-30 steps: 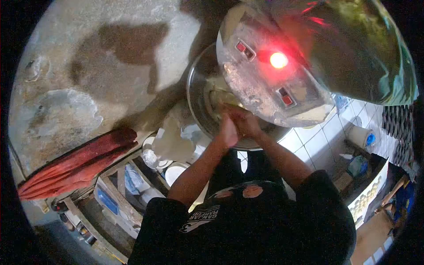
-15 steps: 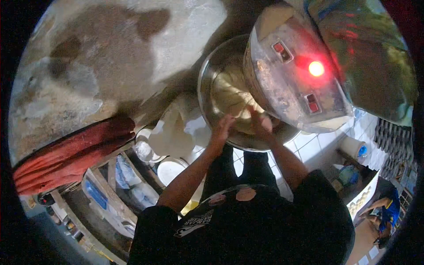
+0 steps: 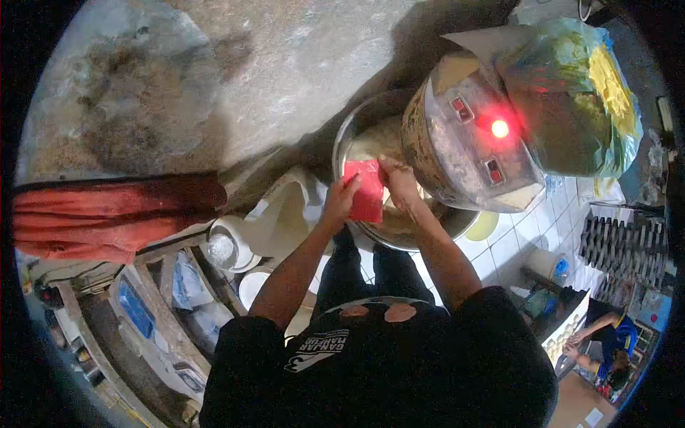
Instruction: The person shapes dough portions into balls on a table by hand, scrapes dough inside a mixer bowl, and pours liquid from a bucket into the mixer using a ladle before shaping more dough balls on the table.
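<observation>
A flat, shiny red rectangular piece [image 3: 367, 198] is held up over a large metal bowl [image 3: 389, 240]; its exact kind I cannot make out. My left hand [image 3: 337, 202] is closed on its left side, thumb across the face. At its upper right corner my right hand [image 3: 402, 187] is also closed, with fingers curled against the edge. Pale dough [image 3: 371, 145] lies in the bowl behind the piece, partly hidden by it and my hands.
A worn metal machine head [image 3: 453, 135] with red switches and a glowing red lamp overhangs the bowl's right side. A green plastic bag [image 3: 571, 107] sits beyond it. Left are a red cloth [image 3: 118, 214] and white tubs [image 3: 228, 246]. Another person [image 3: 606, 342] handles pale dough pieces at lower right.
The red piece is now between my hands; before, both were over the bowl with no red piece visible. My hands have come closer together. The view has shifted, showing more of the green bag.
</observation>
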### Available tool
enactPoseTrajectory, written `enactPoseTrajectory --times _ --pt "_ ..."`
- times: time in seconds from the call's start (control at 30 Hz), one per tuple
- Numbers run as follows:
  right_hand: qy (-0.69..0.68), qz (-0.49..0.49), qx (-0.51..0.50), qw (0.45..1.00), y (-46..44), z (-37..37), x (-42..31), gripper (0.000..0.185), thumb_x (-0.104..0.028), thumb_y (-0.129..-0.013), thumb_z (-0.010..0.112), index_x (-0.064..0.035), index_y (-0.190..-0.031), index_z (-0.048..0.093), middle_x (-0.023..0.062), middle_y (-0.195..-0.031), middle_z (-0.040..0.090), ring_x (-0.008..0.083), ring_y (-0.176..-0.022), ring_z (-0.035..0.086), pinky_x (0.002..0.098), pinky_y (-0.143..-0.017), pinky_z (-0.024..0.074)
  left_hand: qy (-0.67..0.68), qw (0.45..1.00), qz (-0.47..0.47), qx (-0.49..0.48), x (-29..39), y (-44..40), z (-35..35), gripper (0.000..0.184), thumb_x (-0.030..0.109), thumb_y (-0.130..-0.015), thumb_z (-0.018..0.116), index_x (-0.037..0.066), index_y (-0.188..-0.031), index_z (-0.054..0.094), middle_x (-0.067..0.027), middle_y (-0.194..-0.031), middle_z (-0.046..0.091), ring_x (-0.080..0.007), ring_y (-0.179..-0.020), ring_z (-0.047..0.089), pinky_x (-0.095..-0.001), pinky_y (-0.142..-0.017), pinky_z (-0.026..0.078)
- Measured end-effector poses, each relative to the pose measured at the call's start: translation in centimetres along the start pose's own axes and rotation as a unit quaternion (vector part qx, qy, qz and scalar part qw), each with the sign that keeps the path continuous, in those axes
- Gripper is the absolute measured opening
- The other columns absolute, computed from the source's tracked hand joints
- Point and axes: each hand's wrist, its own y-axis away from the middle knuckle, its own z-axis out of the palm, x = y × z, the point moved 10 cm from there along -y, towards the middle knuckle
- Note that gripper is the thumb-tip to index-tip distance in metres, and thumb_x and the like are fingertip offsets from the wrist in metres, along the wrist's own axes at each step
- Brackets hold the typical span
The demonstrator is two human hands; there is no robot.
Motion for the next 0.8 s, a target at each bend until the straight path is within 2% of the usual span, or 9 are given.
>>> enactPoseTrajectory --times 0.1,0.27,0.4,0.43,0.5,0.57,0.63,0.7,0.8 --pt "-0.017 0.001 0.011 1.0 -0.1 -0.9 1.5 0.029 -0.029 -0.103 0.076 -0.0108 -0.081 0.069 -0.002 -0.074 0.062 0.0109 -0.064 0.053 0.0299 -0.061 0.0423 -0.004 0.999 0.02 0.044 0.3 -0.2 0.0 0.041 0.042 -0.105 0.067 0.002 -0.101 0.077 -0.0035 -0.084 0.075 -0.0151 -0.079 0.07 -0.0364 -0.071 0.053" --pt "0.095 -0.011 -0.063 0.993 0.4 -2.9 3.3 0.03 -0.033 -0.104 0.074 -0.0038 -0.095 0.076 0.0004 -0.083 0.07 0.0123 -0.07 0.06 0.0303 -0.067 0.0493 -0.212 0.96 0.099 0.151 3.4 -1.2 0.0 0.043 0.04 -0.103 0.067 -0.002 -0.102 0.077 -0.0101 -0.082 0.075 -0.0193 -0.079 0.07 -0.0405 -0.076 0.054" --pt "0.118 -0.008 -0.07 0.991 1.8 -4.6 5.6 0.037 -0.035 -0.107 0.067 0.0001 -0.105 0.079 0.0081 -0.087 0.077 0.0232 -0.075 0.07 0.0376 -0.075 0.0564 -0.254 0.937 0.151 0.188 3.3 -1.6 0.5 0.043 0.038 -0.103 0.067 -0.004 -0.102 0.076 -0.0147 -0.082 0.074 -0.0258 -0.083 0.073 -0.0456 -0.08 0.054" --pt "0.114 -0.004 -0.072 0.991 1.7 -5.8 6.1 0.037 -0.035 -0.107 0.067 0.0001 -0.105 0.079 0.0081 -0.087 0.077 0.0232 -0.075 0.07 0.0376 -0.075 0.0564 -0.165 0.957 0.13 0.2 2.8 -1.4 0.2 0.042 0.038 -0.103 0.068 -0.004 -0.101 0.076 -0.0148 -0.084 0.074 -0.0266 -0.084 0.073 -0.0456 -0.08 0.055" --pt "0.312 -0.08 -0.16 0.933 1.9 -6.1 6.1 0.034 -0.035 -0.105 0.071 -0.0022 -0.108 0.08 0.0063 -0.093 0.078 0.0194 -0.079 0.071 0.0367 -0.077 0.0571 -0.077 0.967 0.109 0.218 2.5 -1.1 0.2 0.042 0.037 -0.103 0.068 -0.004 -0.1 0.076 -0.0149 -0.085 0.075 -0.0275 -0.086 0.073 -0.0455 -0.081 0.055" --pt "0.395 -0.229 -0.231 0.859 4.3 -5.1 3.9 0.034 -0.037 -0.105 0.07 -0.0054 -0.111 0.081 0.007 -0.096 0.079 0.021 -0.082 0.073 0.0396 -0.08 0.0582 -0.159 0.904 0.114 0.381 3.7 1.2 -2.6 0.04 0.037 -0.104 0.068 -0.002 -0.106 0.074 -0.0103 -0.092 0.075 -0.0235 -0.087 0.071 -0.0414 -0.081 0.055" --pt "0.651 -0.062 -0.23 0.721 5.6 -6.9 5.7 0.034 -0.04 -0.105 0.065 -0.0112 -0.111 0.081 0.0121 -0.103 0.078 0.0307 -0.094 0.073 0.0469 -0.09 0.0574 -0.028 0.928 0.112 0.355 2.9 1.7 -4.5 0.039 0.037 -0.105 0.067 -0.001 -0.112 0.073 -0.0099 -0.097 0.075 -0.0228 -0.087 0.07 -0.0401 -0.082 0.055" --pt "0.659 -0.118 -0.232 0.705 5.7 -8.7 5.9 0.033 -0.039 -0.106 0.064 -0.0106 -0.112 0.08 0.0121 -0.104 0.077 0.0302 -0.095 0.073 0.0461 -0.09 0.0573 0.127 0.932 0.111 0.32 1.5 3.2 -7.1 0.04 0.037 -0.106 0.063 0.001 -0.122 0.07 -0.0118 -0.107 0.074 -0.0258 -0.093 0.069 -0.0417 -0.089 0.053" --pt "0.645 -0.166 -0.228 0.71 4.7 -11.0 6.0 0.033 -0.037 -0.106 0.064 -0.0096 -0.115 0.078 0.0121 -0.106 0.076 0.0294 -0.096 0.072 0.0449 -0.091 0.0573 -0.276 0.852 0.102 0.433 -0.9 10.7 -11.4 0.044 0.039 -0.108 0.056 0.003 -0.13 0.069 -0.0189 -0.121 0.072 -0.0369 -0.112 0.066 -0.0504 -0.107 0.046"
